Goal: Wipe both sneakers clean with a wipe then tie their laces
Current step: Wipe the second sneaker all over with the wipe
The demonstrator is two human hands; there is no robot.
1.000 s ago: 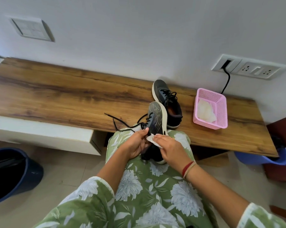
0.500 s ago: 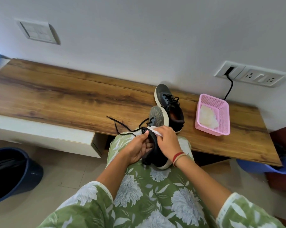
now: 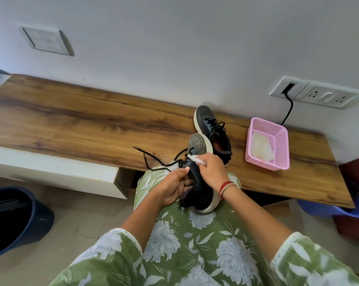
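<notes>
The left hand [image 3: 171, 187] curls round the collar of the black sneaker [image 3: 202, 195], likely light and flexible; the right hand [image 3: 212, 172] pinches the limp wipe [image 3: 193, 158].

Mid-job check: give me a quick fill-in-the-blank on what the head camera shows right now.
1. The right hand pinches a white ____ against the held sneaker.
2. The left hand grips that sneaker, which rests on the person's ____.
3. The second sneaker stands on the bench beside a ____ basket.
Missing words: wipe; lap; pink.
</notes>
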